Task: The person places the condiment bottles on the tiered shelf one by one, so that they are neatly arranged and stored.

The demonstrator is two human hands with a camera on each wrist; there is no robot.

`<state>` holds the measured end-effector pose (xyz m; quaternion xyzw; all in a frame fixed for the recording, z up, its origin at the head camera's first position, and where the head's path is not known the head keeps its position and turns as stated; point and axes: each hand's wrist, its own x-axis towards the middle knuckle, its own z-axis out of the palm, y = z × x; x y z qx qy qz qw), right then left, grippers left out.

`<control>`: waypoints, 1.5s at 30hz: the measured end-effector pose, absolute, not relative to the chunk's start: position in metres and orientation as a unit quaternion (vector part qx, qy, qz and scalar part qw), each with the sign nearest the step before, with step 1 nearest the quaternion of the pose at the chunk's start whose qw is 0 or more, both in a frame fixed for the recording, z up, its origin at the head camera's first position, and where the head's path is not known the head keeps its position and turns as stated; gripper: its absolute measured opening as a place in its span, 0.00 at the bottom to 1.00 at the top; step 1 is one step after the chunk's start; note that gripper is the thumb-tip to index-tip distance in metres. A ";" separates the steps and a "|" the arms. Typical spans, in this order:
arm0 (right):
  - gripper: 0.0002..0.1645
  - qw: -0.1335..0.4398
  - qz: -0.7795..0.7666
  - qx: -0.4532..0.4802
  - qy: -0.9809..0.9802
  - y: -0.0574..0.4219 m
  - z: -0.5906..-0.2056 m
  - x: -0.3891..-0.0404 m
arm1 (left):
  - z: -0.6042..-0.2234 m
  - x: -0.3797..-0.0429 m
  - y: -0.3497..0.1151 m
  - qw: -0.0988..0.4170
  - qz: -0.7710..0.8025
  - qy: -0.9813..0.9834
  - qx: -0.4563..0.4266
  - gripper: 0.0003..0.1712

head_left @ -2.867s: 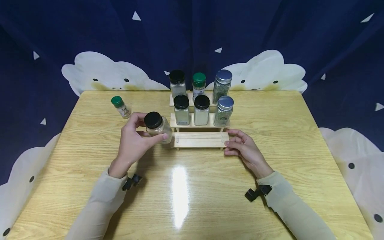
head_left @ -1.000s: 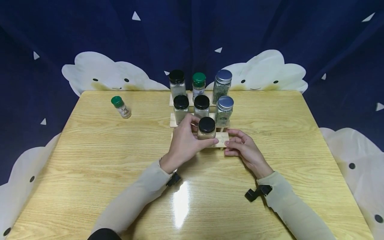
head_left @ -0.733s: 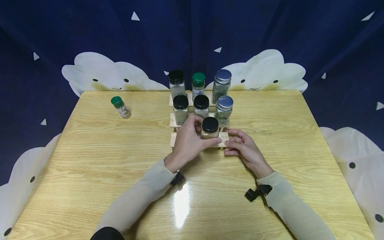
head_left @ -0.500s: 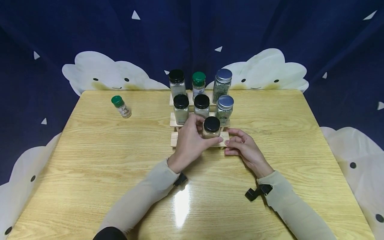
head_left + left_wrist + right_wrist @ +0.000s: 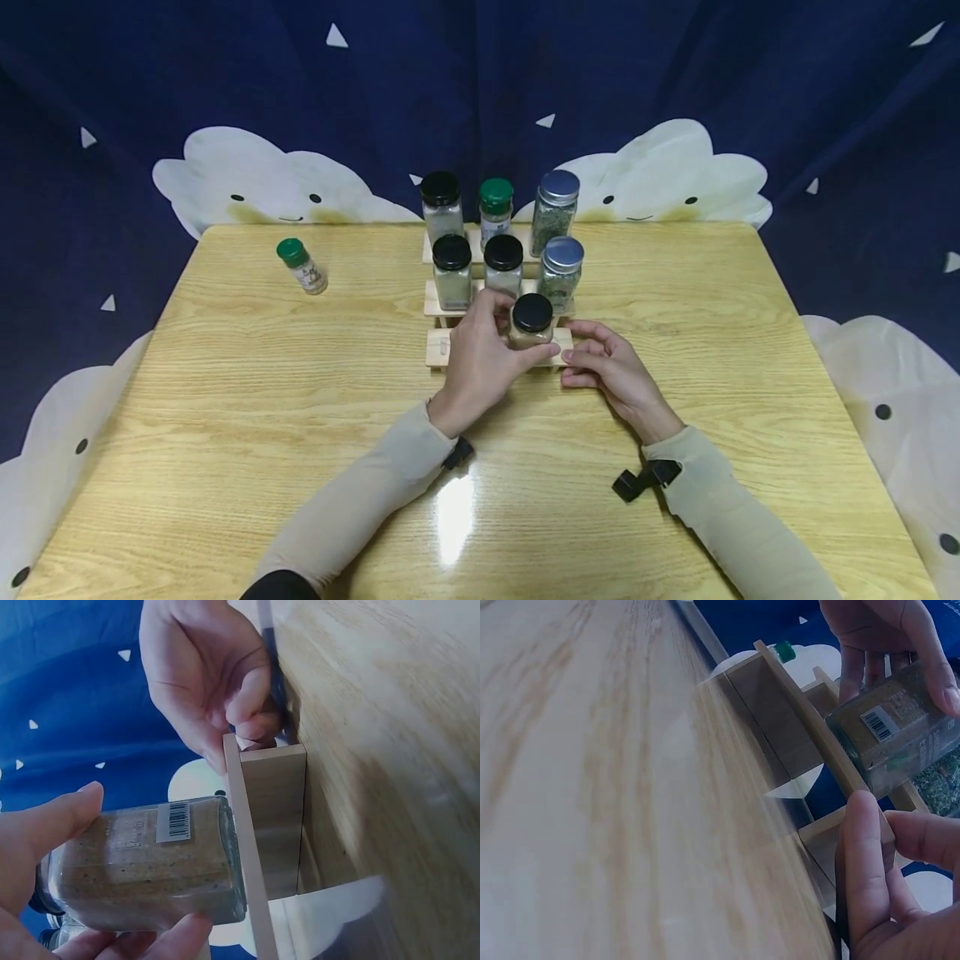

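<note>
My left hand (image 5: 483, 350) grips a square glass spice jar (image 5: 531, 333) with a black lid, thumb on the near side and fingers round the far side. Brownish powder and a barcode label on the jar (image 5: 150, 859) show in the left wrist view. The jar stands upright toward the right of the lowest step of a three-tier wooden spice rack (image 5: 438, 348), its base at the board; whether it bears fully on it I cannot tell. My right hand (image 5: 611, 367) pinches the right end of that step, its fingers (image 5: 866, 855) curled over the board edge.
On the middle tier stand two black-lidded jars (image 5: 452, 279) and a silver-lidded herb jar (image 5: 561, 271). The top tier bears a black-lidded jar (image 5: 442, 208), a green-capped bottle (image 5: 496, 212) and a silver-lidded jar (image 5: 556, 212). Another green-capped bottle (image 5: 303, 267) is at the table's left.
My left hand has carried the black-lidded jar from left of the rack to the lowest step, then slid slightly rightward with it. The right hand has stayed on the step's end.
</note>
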<state>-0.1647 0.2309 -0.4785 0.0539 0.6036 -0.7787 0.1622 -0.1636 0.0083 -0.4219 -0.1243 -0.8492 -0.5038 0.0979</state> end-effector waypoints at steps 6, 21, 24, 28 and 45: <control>0.32 0.161 -0.788 0.047 0.592 0.230 -0.478 -0.164 | -0.423 -0.164 0.010 0.107 -0.496 -0.853 -0.126 0.41; 0.32 0.163 -0.790 0.045 0.589 0.231 -0.479 -0.164 | -0.429 -0.159 0.011 0.121 -0.494 -0.853 -0.121 0.45; 0.32 0.164 -0.789 0.046 0.590 0.231 -0.479 -0.164 | -0.430 -0.158 0.011 0.121 -0.497 -0.850 -0.123 0.46; 0.33 0.164 -0.789 0.049 0.590 0.231 -0.479 -0.164 | -0.430 -0.157 0.008 0.124 -0.495 -0.851 -0.127 0.47; 0.33 0.162 -0.787 0.056 0.593 0.231 -0.480 -0.164 | -0.429 -0.137 -0.026 0.116 -0.547 -0.813 -0.162 0.28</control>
